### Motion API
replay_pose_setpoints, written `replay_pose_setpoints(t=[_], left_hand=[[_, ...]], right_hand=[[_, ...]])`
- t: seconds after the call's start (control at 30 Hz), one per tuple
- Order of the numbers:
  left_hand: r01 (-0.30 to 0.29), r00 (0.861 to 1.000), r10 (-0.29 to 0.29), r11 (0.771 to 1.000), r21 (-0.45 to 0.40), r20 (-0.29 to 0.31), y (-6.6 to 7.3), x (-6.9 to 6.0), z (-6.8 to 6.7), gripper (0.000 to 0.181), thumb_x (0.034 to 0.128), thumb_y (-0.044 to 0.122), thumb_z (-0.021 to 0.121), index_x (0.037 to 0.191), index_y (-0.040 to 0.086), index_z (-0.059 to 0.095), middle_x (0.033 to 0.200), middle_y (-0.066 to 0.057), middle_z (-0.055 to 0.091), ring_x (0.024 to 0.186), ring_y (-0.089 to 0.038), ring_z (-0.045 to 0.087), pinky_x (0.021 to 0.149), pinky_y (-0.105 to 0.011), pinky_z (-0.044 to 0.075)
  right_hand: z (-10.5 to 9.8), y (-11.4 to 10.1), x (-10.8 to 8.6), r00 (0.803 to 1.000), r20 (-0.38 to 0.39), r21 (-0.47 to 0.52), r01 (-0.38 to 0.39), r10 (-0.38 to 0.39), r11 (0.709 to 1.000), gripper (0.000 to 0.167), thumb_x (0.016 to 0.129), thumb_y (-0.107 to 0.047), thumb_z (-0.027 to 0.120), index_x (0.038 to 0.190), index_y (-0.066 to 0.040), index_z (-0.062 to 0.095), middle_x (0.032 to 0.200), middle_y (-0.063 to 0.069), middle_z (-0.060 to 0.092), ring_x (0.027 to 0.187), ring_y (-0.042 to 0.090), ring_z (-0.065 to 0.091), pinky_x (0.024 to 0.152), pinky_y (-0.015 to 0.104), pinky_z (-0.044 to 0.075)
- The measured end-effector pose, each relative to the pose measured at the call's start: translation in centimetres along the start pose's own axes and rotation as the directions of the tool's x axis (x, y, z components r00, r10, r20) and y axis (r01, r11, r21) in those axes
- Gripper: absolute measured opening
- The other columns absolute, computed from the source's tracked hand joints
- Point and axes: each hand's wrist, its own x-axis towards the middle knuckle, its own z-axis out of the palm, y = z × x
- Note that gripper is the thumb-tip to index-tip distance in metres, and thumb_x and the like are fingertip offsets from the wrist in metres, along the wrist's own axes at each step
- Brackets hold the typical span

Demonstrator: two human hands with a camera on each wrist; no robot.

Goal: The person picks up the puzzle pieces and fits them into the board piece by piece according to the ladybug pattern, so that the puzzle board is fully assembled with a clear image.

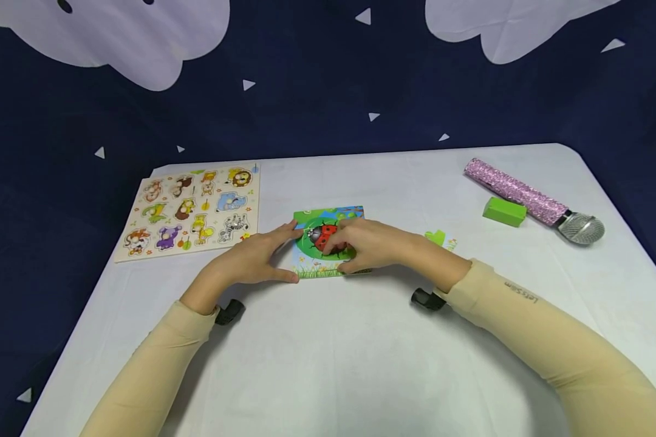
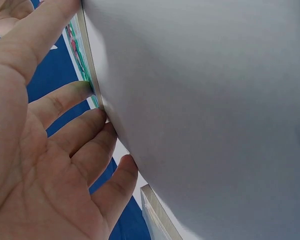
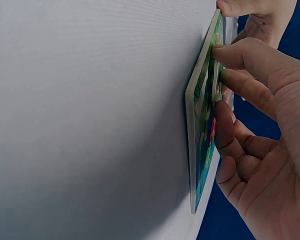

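Note:
A small ladybug jigsaw puzzle (image 1: 313,267) lies flat on the white table, its picture a red ladybug on green. My left hand (image 1: 254,258) is spread at its left side, thumb by the near corner and index finger by the left edge. Over the right part of the board, my right hand (image 1: 369,243) has its fingers bent. In the right wrist view the thumb and fingers pinch a puzzle piece (image 3: 216,82), whose edge stands slightly above the board. The right hand hides part of the picture.
Beyond my right forearm lies a loose puzzle piece (image 1: 437,237), partly hidden. An animal peg puzzle (image 1: 194,209) lies at the far left. At the right are a green block (image 1: 504,212) and a pink glitter microphone (image 1: 525,197). A dark curtain hangs behind the table.

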Motion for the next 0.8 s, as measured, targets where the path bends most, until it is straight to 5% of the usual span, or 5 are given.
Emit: replay_pose_setpoints(t=[0.8], left_hand=[[0.001, 1.000, -0.001, 1.000, -0.009, 0.001, 0.11, -0.10, -0.05, 0.099, 0.0891, 0.044, 0.088, 0.169, 0.015, 0.037, 0.181, -0.012, 0.016, 0.166, -0.036, 0.024, 0.131, -0.059, 0.031]], right_hand=[[0.02, -0.10, 0.37, 1.000, 0.028, 0.027, -0.012, 0.012, 1.000, 0.036, 0.090, -0.022, 0.085, 0.125, -0.017, 0.080, 0.110, 0.000, 0.070, 0.101, 0.014, 0.060, 0.091, 0.034, 0.055]])
